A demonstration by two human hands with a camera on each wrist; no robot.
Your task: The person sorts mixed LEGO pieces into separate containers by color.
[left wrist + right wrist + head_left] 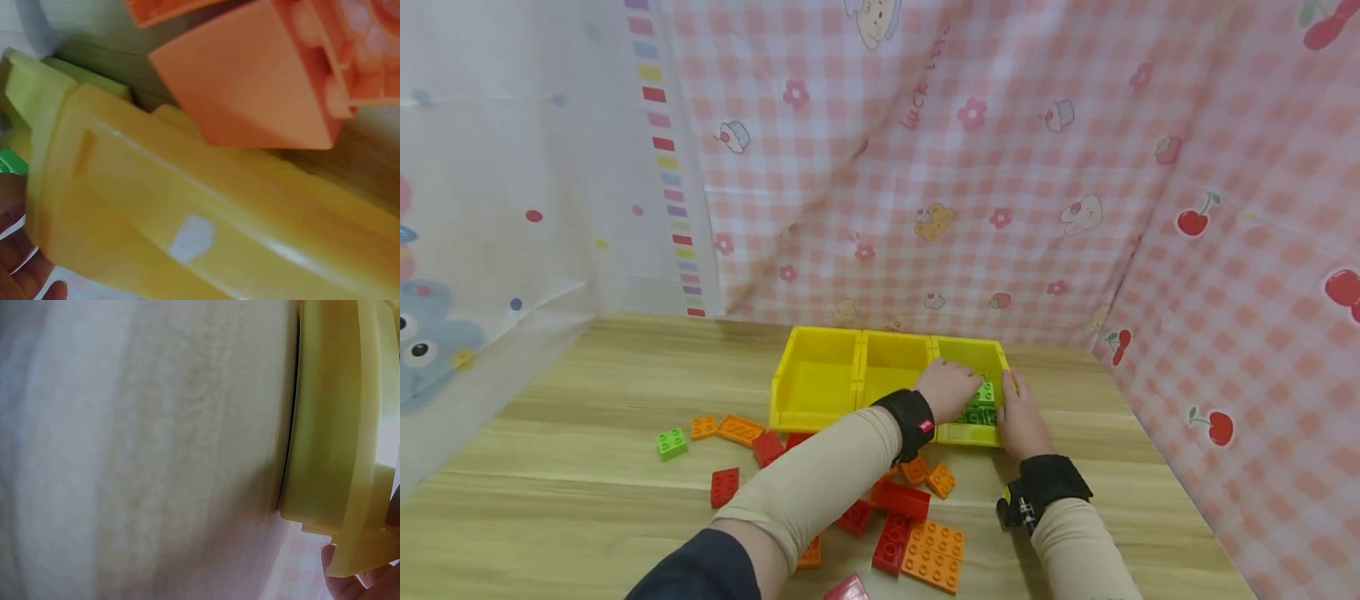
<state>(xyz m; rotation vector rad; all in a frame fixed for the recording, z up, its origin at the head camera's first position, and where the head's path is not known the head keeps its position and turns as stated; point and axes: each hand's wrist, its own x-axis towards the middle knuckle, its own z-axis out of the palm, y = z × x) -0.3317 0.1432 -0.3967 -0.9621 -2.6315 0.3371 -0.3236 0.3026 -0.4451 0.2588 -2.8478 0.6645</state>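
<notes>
My left hand [947, 390] reaches over the right-hand yellow bin [973, 435], beside the green bricks [983, 404] inside it. Its fingertips are hidden in the head view. In the left wrist view its curled fingers [22, 265] show near a green brick [11, 162], and whether they hold it cannot be made out. My right hand [1024, 421] grips the right wall of the same bin, with fingers on both sides of the rim [359, 487] in the right wrist view.
The middle bin [891, 367] and left bin [820, 371] adjoin the right one. Red and orange bricks [932, 554] lie scattered in front, partly under my left forearm. A light green brick [672, 443] sits at the left. Patterned cloth [887, 167] hangs behind the table.
</notes>
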